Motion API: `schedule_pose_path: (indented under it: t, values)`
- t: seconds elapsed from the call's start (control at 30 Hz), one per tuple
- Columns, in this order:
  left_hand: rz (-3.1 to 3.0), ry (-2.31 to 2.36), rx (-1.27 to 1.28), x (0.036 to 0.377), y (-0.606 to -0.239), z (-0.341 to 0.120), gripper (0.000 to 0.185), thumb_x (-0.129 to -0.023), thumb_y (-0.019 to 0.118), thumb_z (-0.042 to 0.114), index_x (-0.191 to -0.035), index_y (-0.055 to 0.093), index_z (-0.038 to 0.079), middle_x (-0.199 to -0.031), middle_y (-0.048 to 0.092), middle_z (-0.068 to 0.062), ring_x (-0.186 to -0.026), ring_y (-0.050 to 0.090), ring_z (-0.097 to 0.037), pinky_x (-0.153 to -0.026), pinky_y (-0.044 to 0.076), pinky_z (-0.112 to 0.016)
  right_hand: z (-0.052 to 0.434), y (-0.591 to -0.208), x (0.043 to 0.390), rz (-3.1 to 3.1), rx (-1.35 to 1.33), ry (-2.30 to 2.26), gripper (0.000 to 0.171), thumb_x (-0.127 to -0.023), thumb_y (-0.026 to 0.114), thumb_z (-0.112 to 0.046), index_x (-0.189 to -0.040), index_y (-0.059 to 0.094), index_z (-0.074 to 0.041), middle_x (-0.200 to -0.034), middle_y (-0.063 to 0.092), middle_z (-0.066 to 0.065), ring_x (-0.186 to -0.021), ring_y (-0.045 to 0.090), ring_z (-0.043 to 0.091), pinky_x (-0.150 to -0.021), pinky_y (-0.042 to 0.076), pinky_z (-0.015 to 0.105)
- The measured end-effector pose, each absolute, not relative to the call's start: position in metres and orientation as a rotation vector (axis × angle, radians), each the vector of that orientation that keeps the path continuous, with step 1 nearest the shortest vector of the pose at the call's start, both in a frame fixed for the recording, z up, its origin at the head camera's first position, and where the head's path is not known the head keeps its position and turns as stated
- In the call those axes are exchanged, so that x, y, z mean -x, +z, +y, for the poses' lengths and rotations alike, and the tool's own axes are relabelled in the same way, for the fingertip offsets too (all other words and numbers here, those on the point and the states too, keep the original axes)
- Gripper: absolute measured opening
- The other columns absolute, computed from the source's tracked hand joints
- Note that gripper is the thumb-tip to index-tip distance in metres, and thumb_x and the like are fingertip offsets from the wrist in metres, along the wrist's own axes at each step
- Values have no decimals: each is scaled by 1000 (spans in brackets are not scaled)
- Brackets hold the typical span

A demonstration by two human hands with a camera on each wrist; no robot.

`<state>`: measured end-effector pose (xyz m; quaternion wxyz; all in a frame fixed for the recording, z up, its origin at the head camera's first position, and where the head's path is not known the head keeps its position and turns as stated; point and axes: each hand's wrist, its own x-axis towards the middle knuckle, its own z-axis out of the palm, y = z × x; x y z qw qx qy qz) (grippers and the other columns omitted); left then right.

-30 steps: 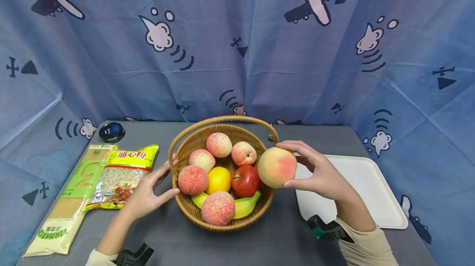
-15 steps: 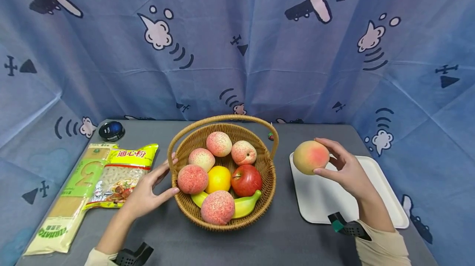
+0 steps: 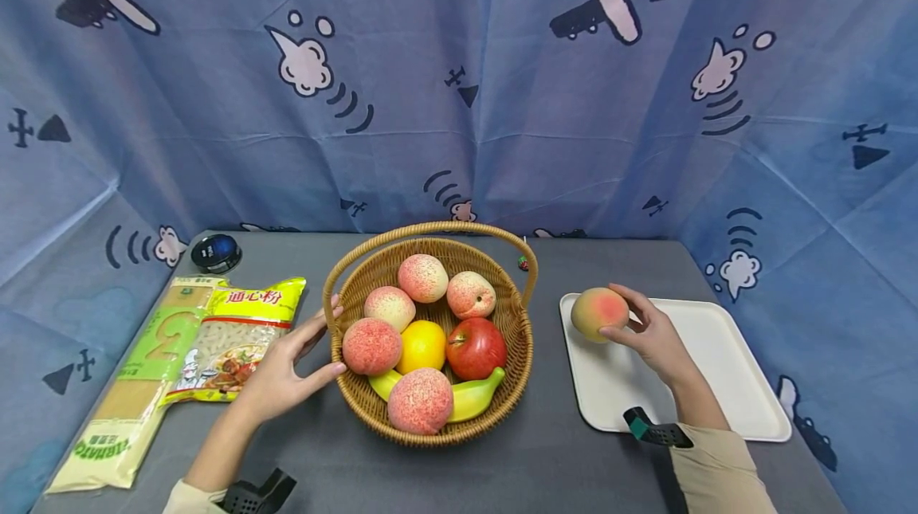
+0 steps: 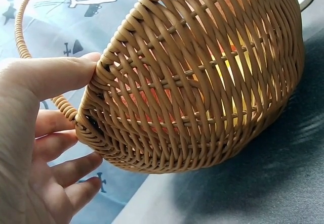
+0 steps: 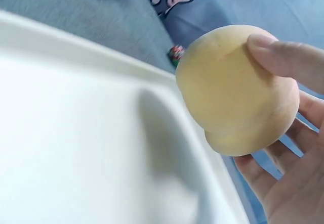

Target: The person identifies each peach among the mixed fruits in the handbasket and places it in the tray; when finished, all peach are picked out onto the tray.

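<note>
In the head view my right hand (image 3: 649, 335) pinches a large yellow-pink peach (image 3: 598, 315) between thumb and fingers. The peach hangs over the left end of a white tray (image 3: 681, 402), and the right wrist view shows its shadow there. My left hand (image 3: 283, 378) rests against the left side of a wicker basket (image 3: 527, 347). Its thumb touches the rim, and its other fingers are spread beside the handle base. Inside the basket lie several smaller peaches (image 3: 421, 402), a red apple (image 3: 476, 349), an orange-yellow round fruit (image 3: 421, 348) and a banana (image 3: 476, 398), partly covered.
A yellow pasta bag (image 3: 233, 347) overlaps a long noodle pack (image 3: 136, 394) on the left of the grey table (image 3: 502, 474). Behind them sits a round black object (image 3: 217, 254). A small red-green item (image 3: 523, 263) lies behind the basket. Blue curtains (image 3: 430, 100) enclose the table.
My right hand has carried the large peach from the basket's right rim rightward over the tray, then lowered it slightly. The left hand and the basket have stayed put.
</note>
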<state>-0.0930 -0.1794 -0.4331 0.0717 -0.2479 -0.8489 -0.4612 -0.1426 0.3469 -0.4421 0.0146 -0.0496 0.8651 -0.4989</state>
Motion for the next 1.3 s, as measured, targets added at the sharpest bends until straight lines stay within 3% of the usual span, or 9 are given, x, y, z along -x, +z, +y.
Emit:
schedule_pose_path:
  t: [0.27,0.57,0.8,1.0,1.13,1.23,1.3]
  values:
    - [-2567,-1398,732,93,-434,-180,66,-82,72,9,-141,43,4,-150,38,-15,-132,33,5,-100,36,-9,351,-455,151,2675,70,-1508,79,-81,75,-24,-146,34,-5,-147,35,19,-116,35,-11,-89,35,-3]
    - [-2553,-1395,751,94,-434,-180,67,-82,73,9,-141,43,2,-149,38,-15,-133,35,1,-101,36,-11,356,-459,159,2608,21,-1499,83,-81,75,-25,-148,30,-8,-152,29,17,-137,29,24,-98,35,2]
    - [-2551,-1395,732,94,-434,-180,66,-82,73,9,-140,44,1,-146,43,-17,-131,35,2,-101,35,-9,358,-463,162,2573,26,-1516,83,-82,75,-22,-149,28,-8,-153,27,18,-140,26,25,-102,33,4]
    - [-2550,-1408,728,94,-433,-180,65,-82,73,8,-140,44,0,-145,43,-19,-131,33,4,-101,34,-8,360,-464,164,2493,49,-1561,84,-85,72,-20,-151,22,-10,-156,19,17,-144,13,36,-100,34,5]
    - [-2550,-1404,726,94,-433,-180,65,-82,73,9,-140,44,0,-145,42,-20,-131,33,4,-101,34,-8,360,-465,163,2459,39,-1591,85,-86,71,-18,-152,18,-11,-157,16,17,-145,8,35,-117,25,31]
    - [-2554,-1400,724,94,-434,-180,65,-82,72,9,-140,44,1,-145,42,-19,-131,33,4,-100,34,-8,361,-466,161,2443,31,-1614,87,-86,70,-15,-152,15,-9,-158,13,18,-145,4,37,-116,12,57]
    - [-2559,-1400,723,94,-434,-180,65,-82,72,9,-140,44,2,-146,42,-19,-131,33,4,-101,34,-9,362,-466,159,2440,26,-1624,88,-86,70,-13,-152,13,-7,-158,11,19,-144,3,37,-116,10,58]
